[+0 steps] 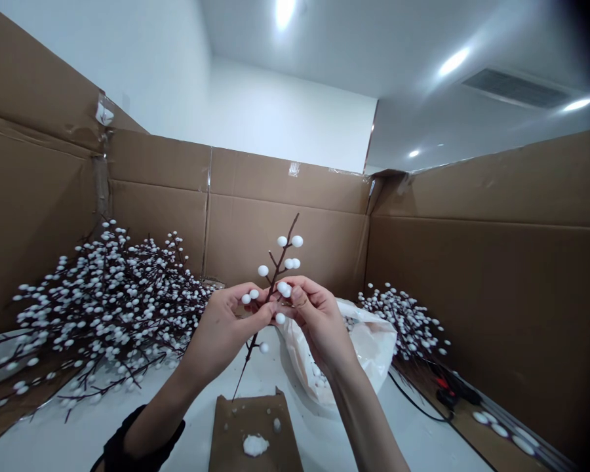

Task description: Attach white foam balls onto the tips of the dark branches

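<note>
Upright in front of me is a dark brown artificial twig (276,269) with white berries along its short side stems. Thumb and fingers of my left hand (229,324) are closed round the twig's middle. My right hand (319,314) is pinched at a white berry (285,290) beside the stem; its fingertips partly hide the contact. Below the twig's thin lower end lies a piece of brown cardboard (255,419) bearing a white blob (255,446), perhaps glue, with small smears around it.
A large heap of white-berried twigs (113,295) fills the left side. To the right stand a white plastic bag (373,341) with loose white berries inside and a smaller bunch of berried twigs (406,321). A black cable (417,406) runs nearby. Tall cardboard walls (285,223) surround the white table.
</note>
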A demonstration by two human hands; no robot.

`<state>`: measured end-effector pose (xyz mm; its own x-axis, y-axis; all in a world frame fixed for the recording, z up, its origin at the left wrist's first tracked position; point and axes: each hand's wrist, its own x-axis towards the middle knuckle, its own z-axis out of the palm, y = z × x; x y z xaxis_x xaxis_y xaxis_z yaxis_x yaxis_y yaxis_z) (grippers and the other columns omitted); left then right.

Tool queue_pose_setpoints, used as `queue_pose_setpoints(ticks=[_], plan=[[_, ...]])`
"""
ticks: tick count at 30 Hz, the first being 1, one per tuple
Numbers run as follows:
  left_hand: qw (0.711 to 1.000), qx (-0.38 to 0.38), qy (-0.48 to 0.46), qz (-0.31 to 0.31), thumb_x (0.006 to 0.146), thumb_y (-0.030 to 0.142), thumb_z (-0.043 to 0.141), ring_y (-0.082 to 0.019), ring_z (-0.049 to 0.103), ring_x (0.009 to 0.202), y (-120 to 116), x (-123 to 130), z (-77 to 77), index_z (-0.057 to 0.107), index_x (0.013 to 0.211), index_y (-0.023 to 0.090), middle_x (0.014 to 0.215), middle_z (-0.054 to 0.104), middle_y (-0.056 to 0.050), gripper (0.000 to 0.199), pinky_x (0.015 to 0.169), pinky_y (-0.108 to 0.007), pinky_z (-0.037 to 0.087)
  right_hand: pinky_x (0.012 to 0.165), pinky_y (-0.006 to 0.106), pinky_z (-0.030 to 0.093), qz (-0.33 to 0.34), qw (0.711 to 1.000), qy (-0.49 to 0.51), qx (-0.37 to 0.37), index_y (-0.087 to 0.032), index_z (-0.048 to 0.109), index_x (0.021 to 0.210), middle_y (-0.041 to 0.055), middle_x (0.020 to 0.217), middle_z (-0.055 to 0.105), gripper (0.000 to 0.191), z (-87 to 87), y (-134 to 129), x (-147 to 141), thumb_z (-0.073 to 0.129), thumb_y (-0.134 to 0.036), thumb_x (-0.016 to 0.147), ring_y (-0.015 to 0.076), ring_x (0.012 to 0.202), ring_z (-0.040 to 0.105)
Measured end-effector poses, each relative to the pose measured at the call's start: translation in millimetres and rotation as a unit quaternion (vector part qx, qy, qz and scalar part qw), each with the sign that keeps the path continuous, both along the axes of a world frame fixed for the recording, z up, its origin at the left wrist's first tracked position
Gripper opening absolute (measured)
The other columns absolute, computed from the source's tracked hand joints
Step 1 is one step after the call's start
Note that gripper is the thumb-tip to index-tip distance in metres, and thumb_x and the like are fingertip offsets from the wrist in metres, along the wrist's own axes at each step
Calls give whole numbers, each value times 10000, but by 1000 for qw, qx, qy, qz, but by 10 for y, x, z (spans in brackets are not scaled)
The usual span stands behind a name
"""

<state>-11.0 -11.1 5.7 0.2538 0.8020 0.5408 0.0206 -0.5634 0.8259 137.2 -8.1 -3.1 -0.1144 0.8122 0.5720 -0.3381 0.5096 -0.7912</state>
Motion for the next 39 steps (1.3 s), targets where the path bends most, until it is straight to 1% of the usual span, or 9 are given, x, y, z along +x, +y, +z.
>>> queue_pose_setpoints(ticks=[5, 8, 16, 22, 25, 29, 35, 39], plan=[[1000, 11, 5, 10, 791, 296, 592, -81, 400, 615, -15, 1, 13, 519, 653, 151, 640, 452, 35, 213, 560, -194, 330, 677, 257, 554, 16, 998, 44, -43, -188, 727, 813, 41, 799, 717, 264, 14, 3, -36, 748, -436, 725, 143, 709, 662], [1000, 11, 2, 7, 792, 304, 595, -85, 418, 623, -20, 6, 20, 534, 659, 151, 648, 473, 30, 211, 570, -194, 347, 655, 236, 544, 23, 997, 56, -52, -186, 730, 796, 32, 772, 712, 260, 19, -4, -53, 766, -428, 705, 128, 671, 647], [1000, 19, -5, 5, 793, 310, 605, -86, 426, 624, -30, 6, 16, 541, 656, 153, 649, 473, 28, 218, 564, -190, 352, 610, 209, 528, 41, 994, 67, -74, -181, 726, 784, 15, 701, 690, 258, 20, -7, -66, 777, -418, 696, 107, 607, 615], [1000, 25, -9, 3, 793, 296, 603, -90, 459, 641, -41, 2, 21, 554, 658, 154, 660, 510, 24, 202, 581, -186, 378, 614, 171, 519, 76, 990, 81, -82, -175, 721, 792, 14, 721, 693, 230, 11, -2, -60, 758, -394, 732, 87, 615, 614], [1000, 30, -5, 7, 791, 286, 600, -91, 465, 645, -44, 1, 27, 558, 661, 154, 663, 517, 24, 190, 588, -183, 386, 627, 176, 520, 91, 989, 85, -82, -177, 721, 799, 17, 729, 695, 221, 12, -11, -65, 744, -391, 749, 91, 626, 614], [999, 33, 0, 17, 795, 304, 594, -98, 455, 637, -41, 5, 28, 558, 661, 155, 655, 503, 20, 204, 575, -192, 381, 640, 200, 518, 87, 989, 81, -84, -176, 715, 791, 20, 724, 688, 202, 23, -23, -77, 747, -370, 746, 103, 629, 605], [999, 34, 4, 22, 791, 309, 598, -101, 456, 651, -54, 1, 24, 548, 657, 159, 665, 510, 18, 208, 582, -193, 381, 628, 216, 517, 64, 993, 69, -74, -178, 716, 767, 20, 734, 685, 228, 35, -38, -77, 764, -396, 719, 109, 627, 606], [999, 29, -1, 17, 788, 303, 602, -90, 451, 643, -65, 3, 27, 546, 659, 157, 657, 498, 27, 203, 576, -181, 373, 665, 219, 525, 50, 994, 65, -66, -186, 729, 784, 20, 754, 698, 243, 23, -48, -70, 780, -407, 696, 112, 663, 623]])
